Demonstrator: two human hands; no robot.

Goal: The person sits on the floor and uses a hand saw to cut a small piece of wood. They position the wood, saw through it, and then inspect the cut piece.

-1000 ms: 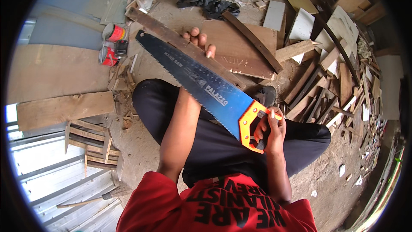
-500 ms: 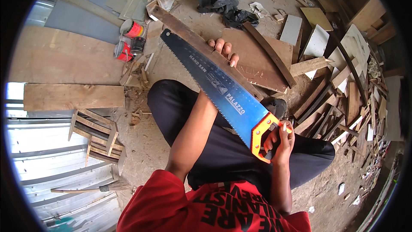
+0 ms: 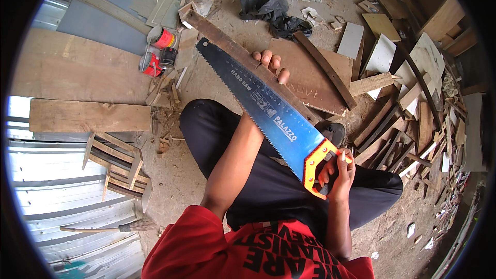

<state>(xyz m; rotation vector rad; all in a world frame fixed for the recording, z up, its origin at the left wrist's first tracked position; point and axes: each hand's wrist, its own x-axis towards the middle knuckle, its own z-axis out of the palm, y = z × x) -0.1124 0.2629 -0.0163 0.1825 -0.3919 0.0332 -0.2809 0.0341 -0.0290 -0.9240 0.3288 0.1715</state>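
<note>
A hand saw (image 3: 268, 116) with a blue-and-black blade and an orange-yellow handle lies slantwise across my lap, its toothed edge facing lower left. My right hand (image 3: 339, 173) is wrapped round the handle. Alongside the saw's back edge runs a narrow brown wooden strip (image 3: 227, 44), partly covered by the blade. My left hand (image 3: 272, 66) reaches under the blade and curls its fingers over the strip's far side; the palm is hidden behind the saw. Whether the blade touches the strip I cannot tell.
A brown board (image 3: 310, 80) with a dark strip (image 3: 325, 70) on it lies ahead. To the right spreads a heap of wood offcuts (image 3: 403, 129). Paint cans (image 3: 160, 49), a small slatted wooden frame (image 3: 119, 163) and a broom (image 3: 111, 227) are at left; a black plastic bag (image 3: 274, 10) lies far off.
The saw and wooden strip have shifted very slightly down and to the right in the picture, as has the scene around them. Both hands keep their grip.
</note>
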